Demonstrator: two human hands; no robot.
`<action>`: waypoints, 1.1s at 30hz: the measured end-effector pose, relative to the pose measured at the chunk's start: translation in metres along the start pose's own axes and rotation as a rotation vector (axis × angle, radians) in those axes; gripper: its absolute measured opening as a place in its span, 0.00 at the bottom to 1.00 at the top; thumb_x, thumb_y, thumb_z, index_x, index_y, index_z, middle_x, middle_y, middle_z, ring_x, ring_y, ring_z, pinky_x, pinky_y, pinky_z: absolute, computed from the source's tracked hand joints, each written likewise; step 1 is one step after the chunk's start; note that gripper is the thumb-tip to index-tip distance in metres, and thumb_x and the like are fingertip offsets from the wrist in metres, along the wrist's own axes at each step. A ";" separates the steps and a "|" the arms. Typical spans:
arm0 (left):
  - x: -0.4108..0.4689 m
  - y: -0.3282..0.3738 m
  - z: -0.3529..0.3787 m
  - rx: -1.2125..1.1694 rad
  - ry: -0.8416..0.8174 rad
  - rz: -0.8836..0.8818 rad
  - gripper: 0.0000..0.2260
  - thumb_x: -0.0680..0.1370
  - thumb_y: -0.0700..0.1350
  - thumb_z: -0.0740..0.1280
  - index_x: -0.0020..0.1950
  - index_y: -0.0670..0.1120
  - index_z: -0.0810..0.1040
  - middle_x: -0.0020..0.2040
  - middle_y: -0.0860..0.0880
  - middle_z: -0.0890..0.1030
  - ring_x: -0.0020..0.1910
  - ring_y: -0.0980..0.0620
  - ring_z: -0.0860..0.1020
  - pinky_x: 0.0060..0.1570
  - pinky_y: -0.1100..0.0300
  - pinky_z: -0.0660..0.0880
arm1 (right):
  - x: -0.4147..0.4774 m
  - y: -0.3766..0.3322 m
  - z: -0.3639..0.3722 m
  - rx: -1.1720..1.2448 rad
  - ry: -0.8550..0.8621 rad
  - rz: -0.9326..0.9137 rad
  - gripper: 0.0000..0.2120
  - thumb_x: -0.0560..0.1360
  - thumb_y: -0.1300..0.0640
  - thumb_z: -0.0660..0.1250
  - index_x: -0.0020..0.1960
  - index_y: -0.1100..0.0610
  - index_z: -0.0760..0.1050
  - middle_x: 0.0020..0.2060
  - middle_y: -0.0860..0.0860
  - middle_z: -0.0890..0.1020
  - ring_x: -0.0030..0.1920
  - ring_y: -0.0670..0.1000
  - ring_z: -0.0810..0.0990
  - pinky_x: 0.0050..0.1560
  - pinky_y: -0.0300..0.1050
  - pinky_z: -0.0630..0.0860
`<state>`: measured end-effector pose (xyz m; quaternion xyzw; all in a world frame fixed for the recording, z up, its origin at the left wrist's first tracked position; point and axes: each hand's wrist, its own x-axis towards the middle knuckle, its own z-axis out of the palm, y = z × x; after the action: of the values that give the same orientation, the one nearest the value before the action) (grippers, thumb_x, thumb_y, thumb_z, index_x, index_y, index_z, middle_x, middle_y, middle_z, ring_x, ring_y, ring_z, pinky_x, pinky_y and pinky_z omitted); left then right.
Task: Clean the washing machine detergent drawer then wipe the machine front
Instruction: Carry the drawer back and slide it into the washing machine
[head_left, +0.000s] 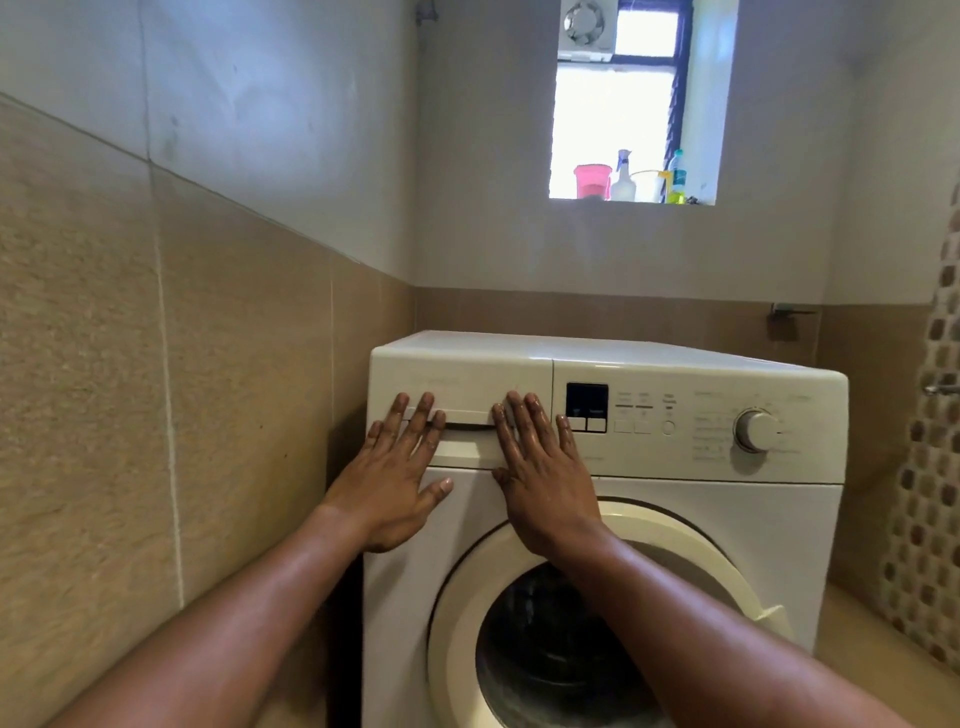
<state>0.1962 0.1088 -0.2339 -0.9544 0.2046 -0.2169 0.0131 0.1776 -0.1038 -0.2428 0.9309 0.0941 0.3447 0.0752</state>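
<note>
Both flat hands against drawer front

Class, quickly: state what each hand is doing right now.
Left hand: open, flat on the detergent drawer front, holding nothing.
Right hand: open, flat beside it, holding nothing.

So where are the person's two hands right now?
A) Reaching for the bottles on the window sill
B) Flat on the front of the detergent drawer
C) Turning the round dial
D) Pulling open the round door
B: the left hand and right hand lie palm-down, fingers spread, on the detergent drawer front, well left of the dial.
</note>
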 end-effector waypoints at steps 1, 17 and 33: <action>-0.001 0.000 -0.001 -0.001 -0.008 -0.008 0.35 0.81 0.65 0.46 0.77 0.54 0.27 0.73 0.54 0.20 0.73 0.51 0.21 0.75 0.50 0.32 | 0.000 -0.002 0.000 0.022 -0.012 0.010 0.31 0.84 0.46 0.44 0.78 0.52 0.30 0.76 0.51 0.27 0.76 0.52 0.26 0.77 0.55 0.33; 0.031 0.060 -0.110 -0.781 -0.326 -0.591 0.29 0.83 0.59 0.53 0.81 0.48 0.56 0.82 0.50 0.52 0.80 0.46 0.54 0.77 0.44 0.56 | 0.051 -0.001 -0.114 0.887 -0.381 0.424 0.27 0.83 0.48 0.56 0.79 0.54 0.58 0.77 0.53 0.63 0.78 0.53 0.58 0.77 0.49 0.55; 0.074 0.050 -0.163 -2.224 -0.042 -1.549 0.48 0.73 0.68 0.67 0.81 0.42 0.53 0.78 0.35 0.58 0.77 0.37 0.59 0.76 0.44 0.60 | 0.092 -0.021 -0.142 2.391 -0.397 1.784 0.45 0.74 0.39 0.70 0.80 0.58 0.52 0.76 0.64 0.58 0.76 0.63 0.61 0.73 0.57 0.66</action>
<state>0.1692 0.0446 -0.0616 -0.3320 -0.3152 0.1249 -0.8802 0.1503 -0.0517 -0.0833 0.2219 -0.2812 -0.1299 -0.9246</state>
